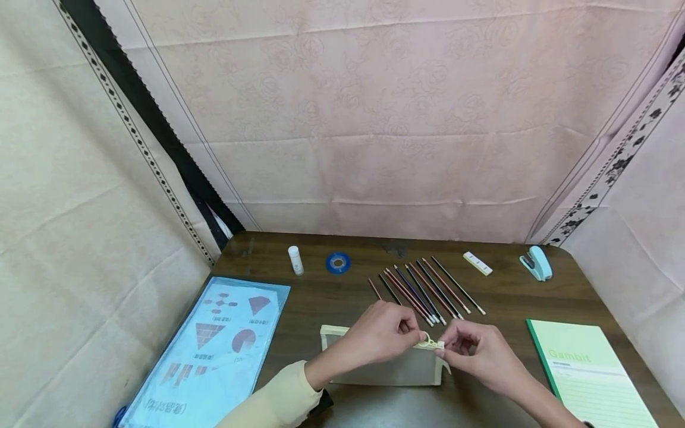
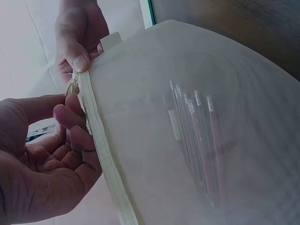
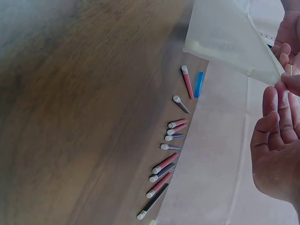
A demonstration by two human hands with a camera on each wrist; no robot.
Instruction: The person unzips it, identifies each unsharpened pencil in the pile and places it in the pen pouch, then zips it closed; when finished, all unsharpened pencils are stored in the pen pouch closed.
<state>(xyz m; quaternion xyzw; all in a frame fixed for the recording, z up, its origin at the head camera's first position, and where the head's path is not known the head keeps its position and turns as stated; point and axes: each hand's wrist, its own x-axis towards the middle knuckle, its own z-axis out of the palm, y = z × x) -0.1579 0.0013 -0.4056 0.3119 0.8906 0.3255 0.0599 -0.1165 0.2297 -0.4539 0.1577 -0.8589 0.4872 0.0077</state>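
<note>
Nearest the head camera: a pale sleeve (image 1: 280, 395). Left hand (image 1: 381, 334) pinches the cord pull (image 2: 71, 87); right hand (image 1: 476, 352) pinches the zip (image 2: 99, 133) end. Mesh pouch (image 1: 390, 370) is at the bench's (image 1: 511, 297) near side, before the pencils (image 1: 439, 289). Judged light, limp; grip the firmer zip edge.

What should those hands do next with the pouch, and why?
Probably slide the cord loop along the zip of the pouch, toward its other end: the left hand pinches the loop, and the right hand holds the pouch beside it.
</note>
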